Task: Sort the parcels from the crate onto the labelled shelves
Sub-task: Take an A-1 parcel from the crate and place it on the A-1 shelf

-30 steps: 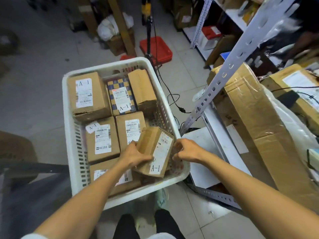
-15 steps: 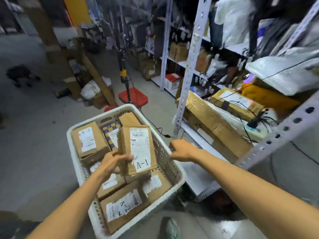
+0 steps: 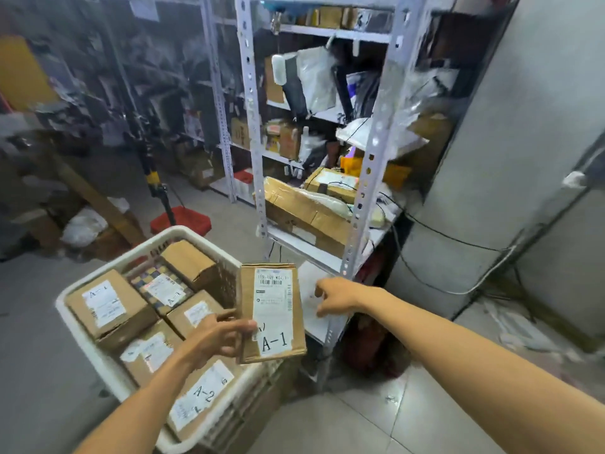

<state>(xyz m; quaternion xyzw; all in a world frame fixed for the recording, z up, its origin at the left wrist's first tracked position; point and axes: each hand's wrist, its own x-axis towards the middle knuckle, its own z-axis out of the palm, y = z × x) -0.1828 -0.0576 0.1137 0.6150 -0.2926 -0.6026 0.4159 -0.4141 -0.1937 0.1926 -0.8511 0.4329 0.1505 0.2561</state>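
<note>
Since the earlier frame, the A-1 parcel (image 3: 273,312) had been lifted clear of the crate (image 3: 98,352) and was held at its right, label up for reading, gripped by the left hand (image 3: 217,339); the right hand (image 3: 337,296), loosely open and empty, was extended toward the shelving (image 3: 366,172)

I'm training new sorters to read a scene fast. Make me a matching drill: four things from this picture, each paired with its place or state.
1. A-1 parcel
2. A-2 parcel
3. right hand
4. red bin

a. lying in the white crate
b. empty, fingers spread
c. on the floor beyond the crate
d. held up in the left hand

Pairs: 1-d, 2-a, 3-b, 4-c
</note>
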